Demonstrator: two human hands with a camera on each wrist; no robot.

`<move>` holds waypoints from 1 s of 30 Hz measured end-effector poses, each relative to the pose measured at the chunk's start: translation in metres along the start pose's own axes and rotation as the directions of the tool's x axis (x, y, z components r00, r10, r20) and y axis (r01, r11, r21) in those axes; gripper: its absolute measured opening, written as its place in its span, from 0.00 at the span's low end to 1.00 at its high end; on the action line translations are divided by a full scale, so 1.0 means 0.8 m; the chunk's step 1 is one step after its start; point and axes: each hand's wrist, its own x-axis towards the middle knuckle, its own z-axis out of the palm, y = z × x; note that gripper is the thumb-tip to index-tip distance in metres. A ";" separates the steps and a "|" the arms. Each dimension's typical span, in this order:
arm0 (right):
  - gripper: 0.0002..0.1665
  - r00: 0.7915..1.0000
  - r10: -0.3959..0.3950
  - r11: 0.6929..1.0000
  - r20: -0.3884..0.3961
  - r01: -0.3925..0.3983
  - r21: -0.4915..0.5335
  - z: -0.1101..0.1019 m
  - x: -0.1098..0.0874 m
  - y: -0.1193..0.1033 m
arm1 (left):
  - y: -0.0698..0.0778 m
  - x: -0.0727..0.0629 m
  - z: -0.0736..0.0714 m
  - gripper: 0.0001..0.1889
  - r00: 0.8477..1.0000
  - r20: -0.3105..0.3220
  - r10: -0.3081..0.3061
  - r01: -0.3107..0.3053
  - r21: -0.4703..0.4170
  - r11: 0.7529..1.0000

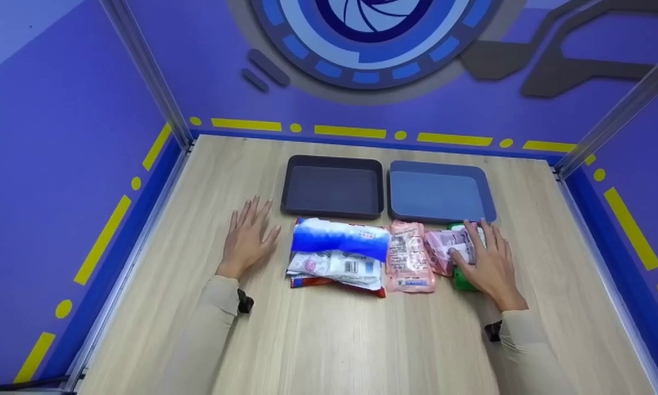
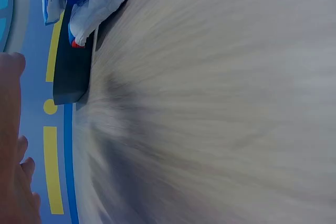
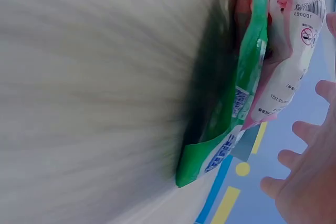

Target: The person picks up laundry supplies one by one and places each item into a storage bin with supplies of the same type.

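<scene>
The person's left hand (image 1: 248, 241) is spread wide with its fingers pointing forward, empty and raised a little over the bare tabletop (image 1: 334, 340). The right hand (image 1: 488, 263) is also wide, its fingers apart and lightly bent, and it hovers over a green packet (image 1: 462, 281) and a pink-and-white packet (image 1: 441, 244). It grips neither of them; whether the thumb brushes the pink-and-white one cannot be told. The green packet lies beneath the right hand, with the pink-and-white packet on top of it, toward the left hand. Next inward from the right hand is a flat pink pouch (image 1: 411, 258) with printed text. Between that pouch and the left hand is a heap: a blue-and-white bag (image 1: 340, 237) uppermost, a white packet (image 1: 362, 270) with a barcode below it, and an orange packet (image 1: 310, 282) peeping out at the edge nearest the person. Beyond the packets, a black tray (image 1: 332, 189) sits ahead and to the right of the left hand, and a blue-grey tray (image 1: 438, 189) sits ahead and to the left of the right hand. Each wrist, in a beige sleeve (image 1: 197, 334), wears something small and black.
</scene>
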 end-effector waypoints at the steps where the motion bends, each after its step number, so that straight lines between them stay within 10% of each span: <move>1: 0.50 1.000 -0.002 1.000 0.001 0.002 0.000 0.000 0.001 -0.001 | 0.000 0.002 0.000 0.38 1.000 0.000 0.004 -0.004 -0.001 1.000; 11: 0.51 0.999 -0.036 0.999 0.015 0.036 0.015 -0.005 0.014 -0.009 | 0.006 0.033 -0.003 0.41 0.999 0.020 0.038 -0.037 -0.009 0.999; 19: 0.52 0.997 -0.077 0.997 0.024 0.076 0.030 -0.006 0.025 -0.025 | 0.006 0.063 -0.005 0.50 0.999 0.036 0.010 -0.001 -0.249 0.969; 30: 0.54 0.988 -0.143 0.986 0.052 0.138 0.089 -0.005 0.052 -0.064 | 0.012 0.095 0.000 0.38 0.968 0.223 -0.112 0.228 -0.608 0.761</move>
